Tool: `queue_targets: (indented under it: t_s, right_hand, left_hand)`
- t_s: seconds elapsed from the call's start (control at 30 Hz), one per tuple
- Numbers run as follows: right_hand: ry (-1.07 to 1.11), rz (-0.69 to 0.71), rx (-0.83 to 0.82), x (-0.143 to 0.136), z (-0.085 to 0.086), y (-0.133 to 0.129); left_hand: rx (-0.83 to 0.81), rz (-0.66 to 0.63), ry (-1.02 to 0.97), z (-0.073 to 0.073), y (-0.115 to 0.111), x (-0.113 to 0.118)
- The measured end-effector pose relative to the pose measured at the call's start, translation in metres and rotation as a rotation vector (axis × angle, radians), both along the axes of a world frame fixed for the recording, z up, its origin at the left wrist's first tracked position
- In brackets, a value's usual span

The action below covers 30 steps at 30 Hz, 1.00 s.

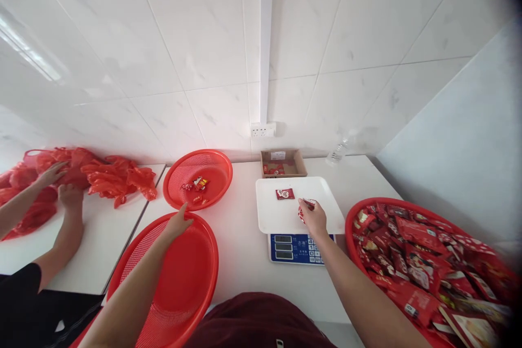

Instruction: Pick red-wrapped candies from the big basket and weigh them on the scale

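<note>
My right hand (314,219) is closed on small red-and-white snack packets (302,214), held at the white tray (269,218) of a blue weighing scale (279,256). One dark red packet (284,193) lies flat on that tray, left of my fingers. My left hand (178,224) has its fingers apart and nothing visible in it. It hovers over the back rim of the near red basket (211,261), whose visible inside holds no packets. Just behind it stands a second red basket (223,169) with several small wrapped pieces (199,183) in it.
A large red basket (354,207) heaped with red snack packets stands at the right. Behind the scale are a cardboard box (302,165) with red packets and a clear plastic item (336,153). At the left, another person's hands (70,196) touch red plastic bags (116,176).
</note>
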State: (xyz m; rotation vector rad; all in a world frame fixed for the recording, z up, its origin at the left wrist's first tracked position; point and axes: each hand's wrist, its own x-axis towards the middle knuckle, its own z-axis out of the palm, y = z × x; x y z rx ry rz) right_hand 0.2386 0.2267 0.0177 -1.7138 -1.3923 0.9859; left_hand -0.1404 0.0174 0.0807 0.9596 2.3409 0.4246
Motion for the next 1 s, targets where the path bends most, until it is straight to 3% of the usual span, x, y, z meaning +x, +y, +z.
queue_targets:
  t_s: [0.13,0.33,0.4,0.57,0.73,0.9,1.0]
  right_hand:
    - [0.049,0.019,0.014,-0.007,0.006,-0.008]
    - [0.049,0.110,0.017,-0.011,0.012,-0.016]
    - [0.038,0.121,0.038,-0.009,0.013,-0.017]
    - [0.042,0.100,0.042,-0.001,0.012,-0.019]
    - [0.071,0.060,0.037,0.000,0.011,-0.020]
    - [0.192,-0.004,0.001,-0.005,0.014,-0.022]
    - [0.287,-0.003,-0.026,-0.010,0.017,-0.023]
  left_hand:
    - [-0.275,-0.223,0.401,0.007,0.004,-0.007]
    - [-0.214,-0.537,0.553,0.000,0.013,-0.020]
    - [-0.219,-0.576,0.580,-0.006,0.011,-0.029]
    - [-0.256,-0.470,0.642,-0.014,0.004,-0.048]
    - [-0.281,-0.207,0.679,-0.011,0.008,-0.056]
    - [-0.297,0.004,0.656,-0.009,0.023,-0.049]
    - [-0.276,0.019,0.702,-0.009,0.035,-0.041]
